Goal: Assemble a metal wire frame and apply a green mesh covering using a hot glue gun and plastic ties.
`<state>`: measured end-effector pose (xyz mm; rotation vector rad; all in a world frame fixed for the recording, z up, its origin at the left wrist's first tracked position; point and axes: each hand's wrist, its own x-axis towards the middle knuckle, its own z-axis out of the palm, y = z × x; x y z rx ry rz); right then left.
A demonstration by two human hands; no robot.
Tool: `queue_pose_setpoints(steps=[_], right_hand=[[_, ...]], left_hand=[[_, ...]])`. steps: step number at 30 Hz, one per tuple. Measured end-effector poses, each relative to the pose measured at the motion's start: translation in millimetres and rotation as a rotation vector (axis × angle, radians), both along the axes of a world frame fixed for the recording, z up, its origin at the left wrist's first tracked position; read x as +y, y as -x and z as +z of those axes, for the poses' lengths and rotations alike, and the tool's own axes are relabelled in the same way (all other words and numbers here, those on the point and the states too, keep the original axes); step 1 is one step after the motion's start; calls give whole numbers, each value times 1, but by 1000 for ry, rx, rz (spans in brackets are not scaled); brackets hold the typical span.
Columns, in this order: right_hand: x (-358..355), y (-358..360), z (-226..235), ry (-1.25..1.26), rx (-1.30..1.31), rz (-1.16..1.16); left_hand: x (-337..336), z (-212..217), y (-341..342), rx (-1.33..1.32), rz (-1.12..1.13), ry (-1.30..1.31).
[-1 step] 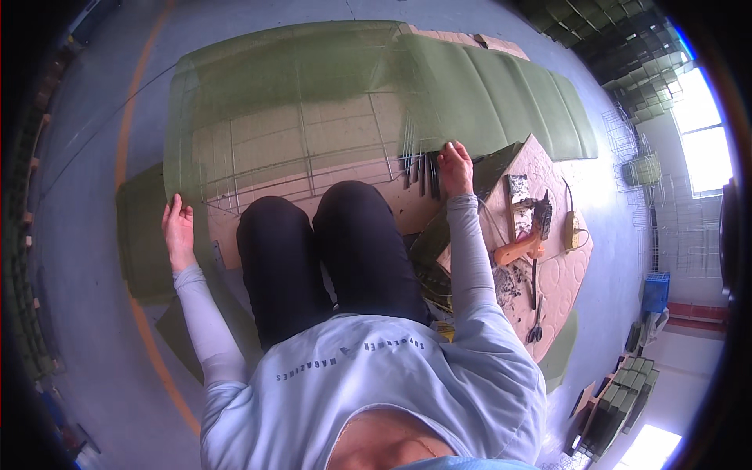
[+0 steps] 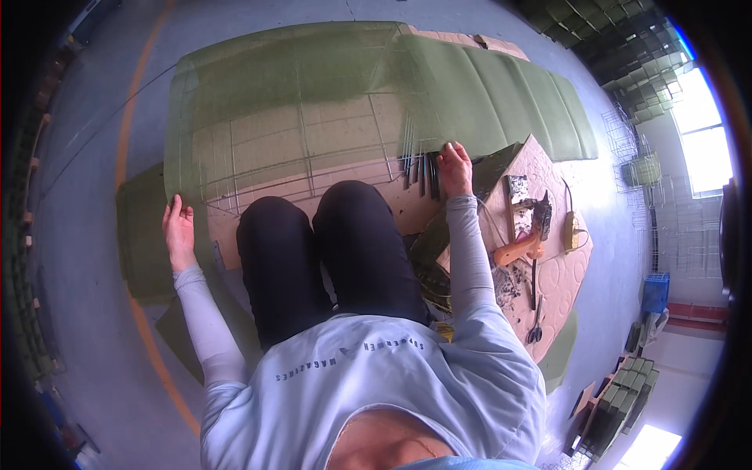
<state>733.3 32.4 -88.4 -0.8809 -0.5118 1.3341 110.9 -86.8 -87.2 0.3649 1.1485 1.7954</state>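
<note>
A sheer green mesh sheet (image 2: 274,82) is spread in front of my knees over a wire grid frame (image 2: 310,160), which shows through it. My left hand (image 2: 179,231) is at the sheet's near left corner, with thumb and fingers closed on its edge. At the near edge on the right, my right hand (image 2: 455,170) pinches the mesh between thumb and fingertips. Several thin black strips (image 2: 423,174) lie just left of my right hand, partly under the mesh. Beneath the frame is a tan board (image 2: 270,182).
Right of my knees, a tan board (image 2: 565,278) carries an orange-handled hammer (image 2: 517,249), scissors (image 2: 536,332) and a yellow corded device (image 2: 573,231). Folded green sheeting (image 2: 501,94) lies at the far right. Another green piece (image 2: 141,243) is on the floor at left.
</note>
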Motion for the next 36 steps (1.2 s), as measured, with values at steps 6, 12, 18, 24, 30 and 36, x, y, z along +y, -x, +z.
queue_pose_setpoints(steps=[6,12,18,24,30,36], right_hand=[[-4,3,2,-42,-89,27],[4,-29,-26,-110,15,98],[10,-22,-23,-95,62,169],[9,-21,-10,-79,51,171],[19,-20,-9,-116,-12,98],[16,-15,-2,-48,-37,35]], left_hand=[[-6,5,-18,-76,-96,-152],[-7,8,-34,-153,76,-89],[-16,8,-21,-142,82,-65],[-9,16,-17,-50,60,12],[10,18,-4,82,63,23],[40,20,6,82,29,13]])
